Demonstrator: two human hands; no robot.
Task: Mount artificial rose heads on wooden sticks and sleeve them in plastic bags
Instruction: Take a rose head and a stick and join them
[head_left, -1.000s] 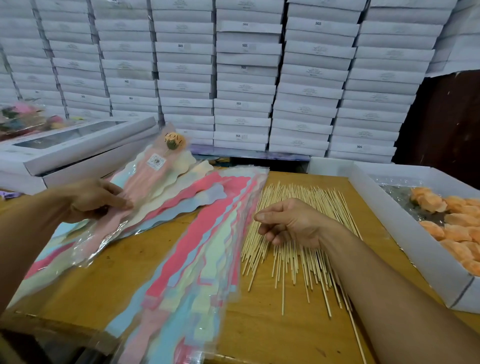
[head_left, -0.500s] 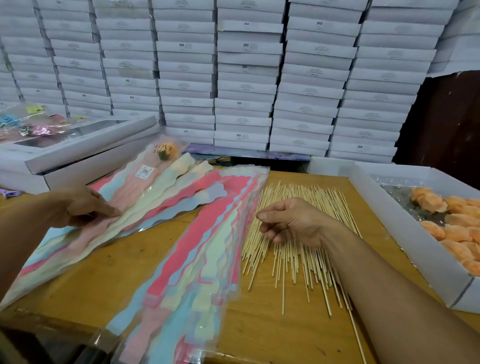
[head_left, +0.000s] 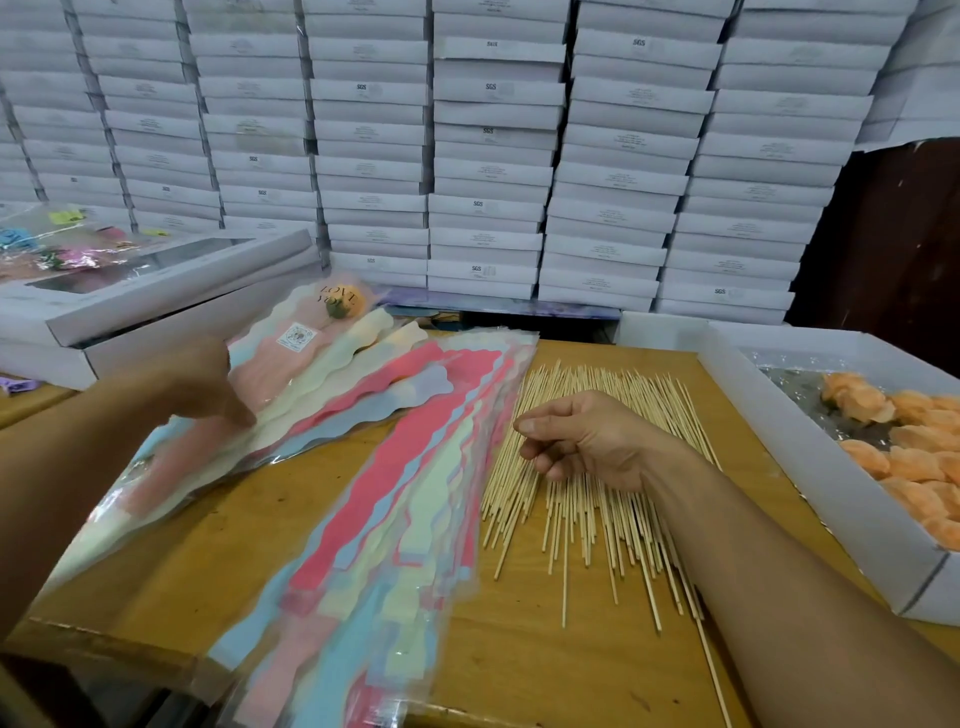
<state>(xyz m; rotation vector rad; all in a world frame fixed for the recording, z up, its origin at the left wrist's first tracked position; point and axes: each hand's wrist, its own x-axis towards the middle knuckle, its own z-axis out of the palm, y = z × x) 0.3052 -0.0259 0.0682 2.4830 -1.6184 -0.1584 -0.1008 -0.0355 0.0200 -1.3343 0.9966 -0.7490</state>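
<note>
Head view | left hand (head_left: 197, 384) fingers press sleeved orange rose (head_left: 344, 304) onto far-left pile of pastel plastic bags (head_left: 311, 410) | right hand (head_left: 582, 441) fingers loosely curled over thin wooden sticks (head_left: 587, 514), seemingly picking one | peach rose heads (head_left: 893, 441) boxed right.

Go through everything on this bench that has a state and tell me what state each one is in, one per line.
left hand: fingers press down on the sleeved rose
sleeved rose: finished, lying atop the left bag pile
right hand: fingers curled over the sticks; a grip cannot be told
wooden sticks: loose, fanned flat on the table
plastic bags: empty, stacked flat
rose heads: unmounted, in the open white tray
</note>
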